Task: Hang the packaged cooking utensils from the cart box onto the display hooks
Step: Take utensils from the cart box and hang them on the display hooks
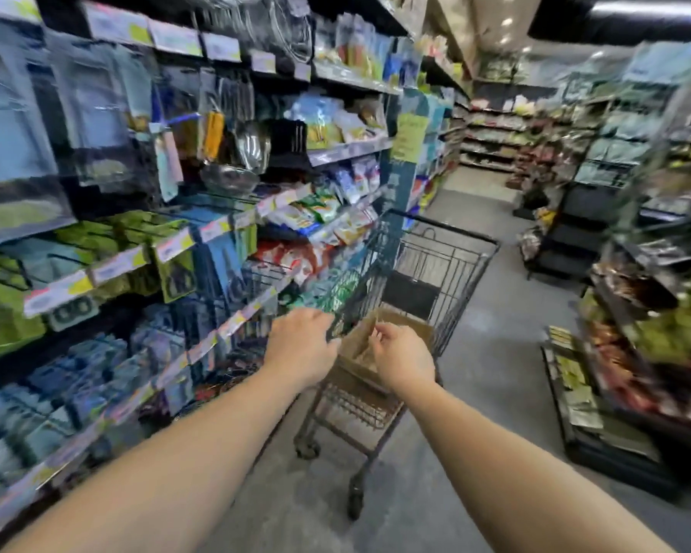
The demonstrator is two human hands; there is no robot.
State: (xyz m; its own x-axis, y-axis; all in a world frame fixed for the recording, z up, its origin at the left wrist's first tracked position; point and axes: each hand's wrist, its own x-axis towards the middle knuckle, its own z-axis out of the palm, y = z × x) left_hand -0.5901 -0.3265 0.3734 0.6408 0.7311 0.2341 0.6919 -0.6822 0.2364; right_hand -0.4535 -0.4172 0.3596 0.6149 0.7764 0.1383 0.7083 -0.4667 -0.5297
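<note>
A cart point(447, 265) is placed in the middle of the aisle, just right of the shelving point(144, 249) that fills the left side. A box point(399, 331) is held in its near end. Both hands are extended over that near end, the left hand point(302, 347) left of the right hand point(401, 359). More racks point(631, 313) are set along the right.

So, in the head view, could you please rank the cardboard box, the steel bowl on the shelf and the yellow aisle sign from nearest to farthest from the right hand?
1. Cardboard box: in the cart, directly at the right hand.
2. Steel bowl: up on the left shelving.
3. Yellow aisle sign: on the shelf end, beyond the cart.
</note>
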